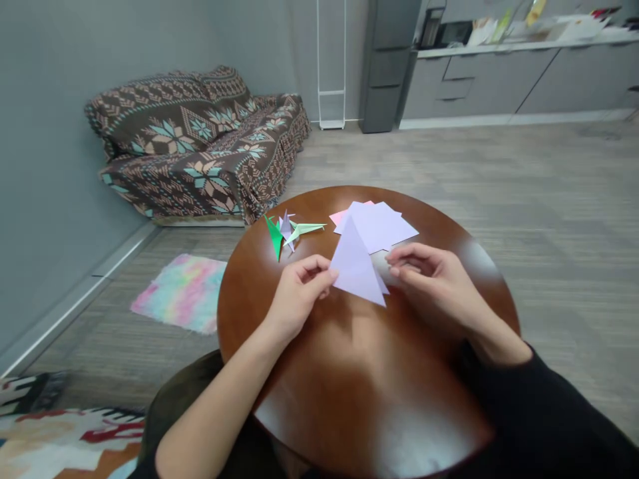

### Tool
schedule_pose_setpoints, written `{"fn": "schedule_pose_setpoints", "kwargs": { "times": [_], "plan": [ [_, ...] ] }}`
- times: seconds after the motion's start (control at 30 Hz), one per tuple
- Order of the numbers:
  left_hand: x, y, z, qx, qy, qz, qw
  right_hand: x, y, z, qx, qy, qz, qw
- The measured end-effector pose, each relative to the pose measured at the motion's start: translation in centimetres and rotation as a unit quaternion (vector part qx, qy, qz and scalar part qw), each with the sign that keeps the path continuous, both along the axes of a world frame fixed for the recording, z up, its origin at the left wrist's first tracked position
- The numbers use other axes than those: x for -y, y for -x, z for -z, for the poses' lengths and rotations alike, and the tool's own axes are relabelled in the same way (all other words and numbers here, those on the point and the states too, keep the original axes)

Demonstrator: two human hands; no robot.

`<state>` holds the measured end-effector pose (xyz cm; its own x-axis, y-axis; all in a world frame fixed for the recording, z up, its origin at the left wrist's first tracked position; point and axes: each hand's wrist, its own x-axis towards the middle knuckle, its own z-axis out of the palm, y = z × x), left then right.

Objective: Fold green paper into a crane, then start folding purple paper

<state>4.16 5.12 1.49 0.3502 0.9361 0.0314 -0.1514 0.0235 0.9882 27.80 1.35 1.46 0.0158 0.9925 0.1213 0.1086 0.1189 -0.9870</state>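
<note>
A lavender sheet of origami paper (358,266), folded into a triangle, is raised above the round table. My left hand (307,286) pinches its left edge between thumb and fingers. Just right of the paper, my right hand (424,269) hovers with its fingers curled and a gap between thumb and fingertips; nothing shows in it. Behind the folded sheet lies a fanned stack of lavender paper (379,226), with a pink sheet (337,217) peeking out at its left. Folded paper figures stand to the left: a green one (275,238), a purple one (286,229) and a pale green one (305,228).
The glossy brown round table (359,372) is right before me. Beyond it stand a patterned sofa (200,143), a grey fridge (389,66) and a kitchen counter (499,83). A pastel fluffy rug (182,293) lies on the floor at left.
</note>
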Motion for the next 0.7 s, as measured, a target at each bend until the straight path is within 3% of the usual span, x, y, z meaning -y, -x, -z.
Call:
{"fn": "schedule_pose_setpoints", "kwargs": {
  "times": [0.13,0.23,0.3,0.57,0.63,0.7],
  "plan": [
    [0.0,-0.3,0.1,0.115,0.097,-0.011,0.989,0.5,1.4,-0.5,-0.122,0.042,-0.094,0.987],
    [0.0,-0.6,0.0,0.136,0.131,-0.040,0.981,0.9,2.1,-0.6,-0.215,0.070,-0.081,0.971],
    [0.1,-0.7,0.0,0.138,0.137,-0.039,0.980,1.0,2.8,-0.4,-0.225,0.078,-0.060,0.969],
    [1.0,-0.3,0.4,0.007,0.052,0.153,0.987,1.1,4.0,0.4,-0.253,0.081,-0.057,0.962],
    [0.8,0.0,0.2,-0.006,0.070,0.175,0.982,0.8,3.1,0.5,-0.245,0.079,-0.046,0.965],
    [0.4,0.3,0.1,0.013,0.091,0.156,0.983,0.4,2.2,0.6,-0.209,0.058,-0.009,0.976]
  ]
}}
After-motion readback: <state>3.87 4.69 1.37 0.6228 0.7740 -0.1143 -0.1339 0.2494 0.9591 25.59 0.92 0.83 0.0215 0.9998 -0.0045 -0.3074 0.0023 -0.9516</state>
